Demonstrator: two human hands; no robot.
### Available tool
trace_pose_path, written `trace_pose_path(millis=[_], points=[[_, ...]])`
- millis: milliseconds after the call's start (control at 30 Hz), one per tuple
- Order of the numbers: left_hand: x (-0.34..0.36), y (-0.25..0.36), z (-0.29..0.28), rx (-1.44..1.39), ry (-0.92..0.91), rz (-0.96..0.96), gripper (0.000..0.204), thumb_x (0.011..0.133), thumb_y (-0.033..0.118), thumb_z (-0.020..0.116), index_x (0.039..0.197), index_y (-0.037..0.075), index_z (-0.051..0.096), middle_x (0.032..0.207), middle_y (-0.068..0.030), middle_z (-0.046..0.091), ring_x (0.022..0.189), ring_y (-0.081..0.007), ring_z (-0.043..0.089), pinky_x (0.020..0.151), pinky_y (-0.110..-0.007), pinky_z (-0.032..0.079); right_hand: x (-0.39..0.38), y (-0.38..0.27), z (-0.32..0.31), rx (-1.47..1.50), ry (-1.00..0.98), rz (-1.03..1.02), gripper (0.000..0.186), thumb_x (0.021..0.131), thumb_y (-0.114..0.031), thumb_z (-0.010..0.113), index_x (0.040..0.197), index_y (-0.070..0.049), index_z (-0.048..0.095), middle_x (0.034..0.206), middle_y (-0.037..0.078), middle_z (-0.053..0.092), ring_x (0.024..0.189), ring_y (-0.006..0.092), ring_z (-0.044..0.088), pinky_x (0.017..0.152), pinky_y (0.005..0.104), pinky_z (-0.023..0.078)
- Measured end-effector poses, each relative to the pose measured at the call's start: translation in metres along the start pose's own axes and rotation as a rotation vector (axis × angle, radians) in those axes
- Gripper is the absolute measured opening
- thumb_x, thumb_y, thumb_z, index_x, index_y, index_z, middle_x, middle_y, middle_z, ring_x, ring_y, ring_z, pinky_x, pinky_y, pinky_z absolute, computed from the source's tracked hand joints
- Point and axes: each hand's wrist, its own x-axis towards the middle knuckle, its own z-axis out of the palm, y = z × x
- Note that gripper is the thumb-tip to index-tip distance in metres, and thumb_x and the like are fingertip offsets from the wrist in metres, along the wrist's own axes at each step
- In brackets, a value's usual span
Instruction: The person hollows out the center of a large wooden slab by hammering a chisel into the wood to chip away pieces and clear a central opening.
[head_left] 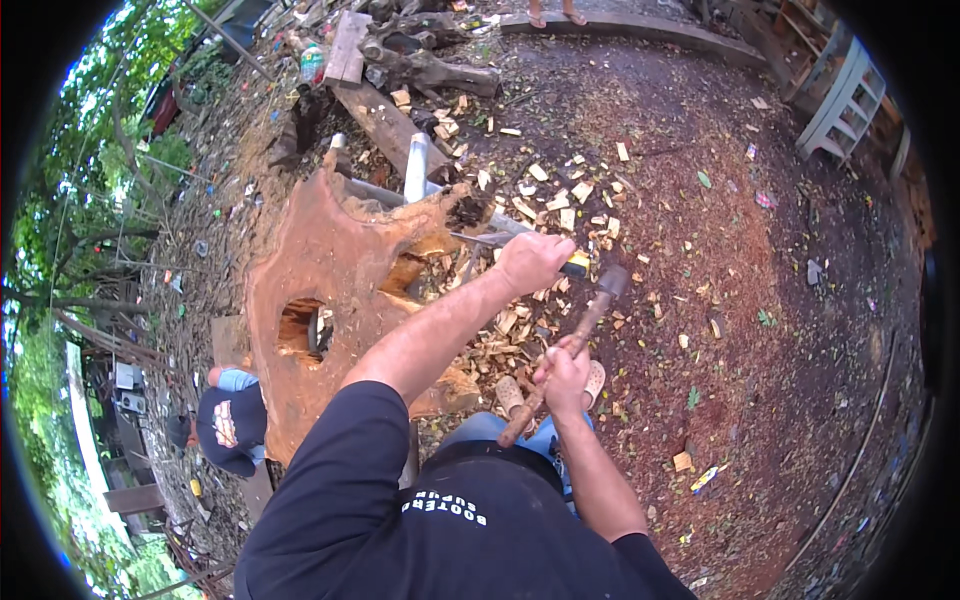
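My left hand is closed around a chisel with a yellow and black handle. Its metal blade points left, toward the rough, notched edge of a large reddish-brown wood slab; whether the tip touches the wood I cannot tell. My right hand grips a hammer by its wooden handle. The dark hammer head is raised up and to the right, a short way from the chisel's handle end. In the slab are a squarish hole and a cut notch with pale, splintered sides.
Pale wood chips litter the ground below the slab's edge. Behind it stand a grey pipe, a plank and logs. Another person in a dark shirt is beyond the slab at left. A plastic chair stands far right.
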Motion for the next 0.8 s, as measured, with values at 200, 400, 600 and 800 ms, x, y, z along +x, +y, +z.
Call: trace_pose_path(millis=[200, 400, 600, 800], points=[[0.006, 0.001, 0.005, 0.0, 0.04, -0.034, 0.018, 0.076, 0.016, 0.068, 0.088, 0.01, 0.056, 0.074, -0.0059, 0.062, 0.068, -0.0252, 0.066, 0.061, -0.037, 0.054, 0.023, -0.008, -0.016, 0.183, 0.262, -0.301, 0.014, 0.086, -0.002, 0.044, 0.098, -0.006, 0.041, 0.069, 0.006, 0.05, 0.047, 0.0149, 0.051, 0.044, 0.0301, 0.048], [0.003, -0.006, 0.003, 0.013, 0.021, -0.093, 0.018, 0.074, 0.015, 0.068, 0.087, 0.01, 0.056, 0.073, -0.0063, 0.062, 0.069, -0.0262, 0.066, 0.061, -0.039, 0.054, 0.011, -0.008, -0.003, -0.065, -0.133, 0.027, 0.016, 0.083, 0.004, 0.045, 0.097, -0.004, 0.042, 0.069, 0.005, 0.05, 0.046, 0.0141, 0.052, 0.041, 0.0283, 0.047], [-0.001, -0.007, 0.006, 0.01, 0.047, -0.073, 0.021, 0.071, 0.012, 0.07, 0.087, 0.01, 0.057, 0.073, -0.0063, 0.062, 0.07, -0.0263, 0.066, 0.062, -0.038, 0.054, 0.025, -0.047, -0.006, 0.452, 0.359, -0.217, 0.014, 0.086, 0.0, 0.044, 0.098, -0.006, 0.04, 0.069, 0.004, 0.05, 0.045, 0.0137, 0.051, 0.042, 0.0275, 0.047], [-0.002, -0.01, 0.006, 0.08, -0.026, -0.15, 0.026, 0.072, 0.019, 0.073, 0.088, 0.01, 0.056, 0.075, -0.0064, 0.063, 0.069, -0.026, 0.067, 0.063, -0.037, 0.055, 0.017, -0.002, -0.006, -0.077, -0.121, 0.115, 0.017, 0.084, 0.002, 0.047, 0.099, -0.004, 0.042, 0.069, 0.004, 0.051, 0.041, 0.0142, 0.05, 0.039, 0.0275, 0.045]])
